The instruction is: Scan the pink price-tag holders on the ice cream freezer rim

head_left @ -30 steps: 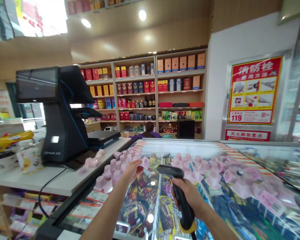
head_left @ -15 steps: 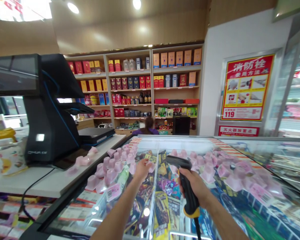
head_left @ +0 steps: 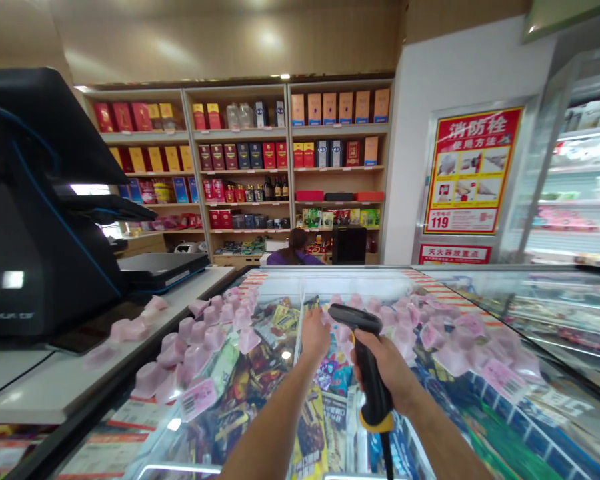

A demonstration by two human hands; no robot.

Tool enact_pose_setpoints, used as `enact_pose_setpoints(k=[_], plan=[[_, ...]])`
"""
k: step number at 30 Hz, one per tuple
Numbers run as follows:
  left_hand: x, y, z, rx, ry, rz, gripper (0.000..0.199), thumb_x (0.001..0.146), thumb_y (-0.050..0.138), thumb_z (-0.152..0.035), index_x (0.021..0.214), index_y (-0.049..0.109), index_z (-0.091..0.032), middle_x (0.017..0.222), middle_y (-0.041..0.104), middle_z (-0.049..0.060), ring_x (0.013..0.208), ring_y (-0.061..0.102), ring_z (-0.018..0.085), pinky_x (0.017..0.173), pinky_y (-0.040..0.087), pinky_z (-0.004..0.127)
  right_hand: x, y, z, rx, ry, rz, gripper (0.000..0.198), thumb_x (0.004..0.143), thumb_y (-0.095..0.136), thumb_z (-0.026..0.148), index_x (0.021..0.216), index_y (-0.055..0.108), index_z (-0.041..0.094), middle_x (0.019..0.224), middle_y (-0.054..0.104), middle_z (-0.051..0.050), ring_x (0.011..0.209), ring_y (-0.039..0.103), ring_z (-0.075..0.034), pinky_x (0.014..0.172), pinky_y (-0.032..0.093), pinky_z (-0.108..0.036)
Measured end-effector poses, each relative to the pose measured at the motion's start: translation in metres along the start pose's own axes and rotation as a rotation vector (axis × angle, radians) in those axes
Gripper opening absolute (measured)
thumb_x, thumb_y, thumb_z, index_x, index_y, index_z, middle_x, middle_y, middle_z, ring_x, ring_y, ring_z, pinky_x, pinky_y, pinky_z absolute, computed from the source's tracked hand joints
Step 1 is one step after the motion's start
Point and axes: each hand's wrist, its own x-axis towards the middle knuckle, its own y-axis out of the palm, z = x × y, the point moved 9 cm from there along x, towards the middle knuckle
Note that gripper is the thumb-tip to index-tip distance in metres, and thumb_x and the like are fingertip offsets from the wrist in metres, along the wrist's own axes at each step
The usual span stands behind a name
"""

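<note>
My right hand (head_left: pixel 387 370) is wrapped round the black and yellow grip of a handheld barcode scanner (head_left: pixel 373 380). The scanner's head points left, and its cable hangs down. Close to that head, my left hand (head_left: pixel 316 337) pinches a small pink cup-shaped pack, largely hidden by the fingers and scanner. Both hands are above the glass top of a chest freezer (head_left: pixel 280 283). Similar pink packs (head_left: pixel 195 333) lie in a group on the glass to the left, one showing a barcode label (head_left: pixel 199 399). Another group (head_left: pixel 460 333) lies on the right.
Colourful wrapped goods (head_left: pixel 307 433) show through the glass. On the left counter (head_left: pixel 45 393) stand a black checkout terminal (head_left: pixel 45 233) and more pink packs (head_left: pixel 130 329). Beyond the freezer, a person in purple (head_left: pixel 293 253) is in front of shelves (head_left: pixel 340 133) of boxes.
My left hand has moved right with the pink pack, up to the scanner's head. The view has turned slightly right. The scanner stays in my right hand.
</note>
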Motion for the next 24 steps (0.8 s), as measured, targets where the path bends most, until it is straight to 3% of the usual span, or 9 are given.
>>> enact_pose_setpoints(k=[3,6,8,10,13,16,19,21,24], plan=[[-0.001,-0.006,-0.001,-0.126,0.0,0.012,0.041,0.066,0.044,-0.003,0.107,0.049,-0.01,0.113,0.05,0.014,0.111,0.04,0.02,0.094,0.026,0.03,0.0,0.0,-0.001,-0.018,-0.004,0.0,0.037,0.069,0.046,0.048,0.056,0.051,0.014,0.037,0.05,0.0,0.031,0.044,-0.009,0.033,0.037,-0.022],[-0.021,-0.026,0.004,-0.272,-0.045,0.029,0.036,0.069,0.045,-0.009,0.105,0.05,-0.013,0.111,0.051,0.012,0.109,0.043,0.021,0.092,0.03,0.033,0.003,0.007,0.0,-0.043,-0.049,-0.01,0.035,0.068,0.047,0.047,0.055,0.05,0.015,0.038,0.049,0.001,0.031,0.043,-0.009,0.034,0.036,-0.022],[-0.046,-0.037,0.004,-0.382,-0.083,0.085,0.028,0.075,0.044,-0.021,0.099,0.053,-0.013,0.097,0.059,0.011,0.094,0.053,0.021,0.082,0.039,0.034,0.006,0.019,0.004,-0.064,-0.14,-0.032,0.032,0.067,0.048,0.045,0.058,0.05,0.015,0.041,0.05,0.001,0.035,0.045,-0.011,0.038,0.038,-0.023],[-0.075,-0.047,-0.003,-0.492,-0.102,0.154,0.035,0.078,0.037,-0.038,0.094,0.055,-0.013,0.083,0.062,0.009,0.077,0.059,0.018,0.07,0.045,0.031,0.006,0.039,0.012,-0.102,-0.286,-0.071,0.028,0.067,0.049,0.043,0.067,0.053,0.015,0.051,0.056,0.0,0.047,0.052,-0.014,0.046,0.041,-0.025],[-0.106,-0.07,-0.011,-0.779,-0.153,0.138,0.047,0.078,0.03,-0.051,0.095,0.055,-0.015,0.084,0.063,0.008,0.075,0.059,0.015,0.069,0.045,0.027,-0.003,0.076,0.022,-0.23,-0.469,-0.149,0.028,0.07,0.044,0.039,0.08,0.054,0.016,0.073,0.062,-0.005,0.071,0.056,-0.018,0.063,0.043,-0.028],[-0.118,-0.113,-0.001,-1.013,-0.201,0.007,0.042,0.072,0.044,-0.052,0.089,0.056,-0.015,0.079,0.063,0.006,0.068,0.059,0.012,0.063,0.045,0.021,-0.015,0.127,0.025,-0.383,-0.58,-0.03,0.032,0.075,0.035,0.037,0.086,0.057,0.015,0.085,0.061,-0.007,0.082,0.054,-0.019,0.073,0.041,-0.03],[-0.129,-0.168,0.025,-0.932,-0.324,-0.047,0.038,0.066,0.052,-0.052,0.073,0.055,-0.015,0.059,0.059,0.001,0.045,0.051,0.009,0.04,0.039,0.018,-0.015,0.177,0.023,-0.501,-0.656,0.249,0.041,0.08,0.028,0.04,0.093,0.058,0.016,0.092,0.061,-0.006,0.085,0.054,-0.017,0.075,0.04,-0.029],[-0.137,-0.218,0.037,-0.841,-0.34,-0.103,0.031,0.062,0.06,-0.045,0.068,0.052,-0.015,0.053,0.055,-0.002,0.039,0.046,0.006,0.036,0.036,0.017,0.004,0.187,0.021,-0.609,-0.671,0.209,0.041,0.079,0.031,0.041,0.099,0.057,0.016,0.098,0.059,-0.007,0.089,0.053,-0.018,0.078,0.039,-0.029],[-0.152,-0.296,0.04,-0.747,-0.348,-0.167,0.029,0.062,0.06,-0.042,0.07,0.052,-0.016,0.051,0.054,-0.003,0.038,0.046,0.006,0.035,0.036,0.016,0.046,0.19,0.013,-0.849,-0.651,-0.023,0.042,0.072,0.046,0.035,0.108,0.052,0.014,0.107,0.056,-0.011,0.101,0.048,-0.021,0.084,0.035,-0.031]])
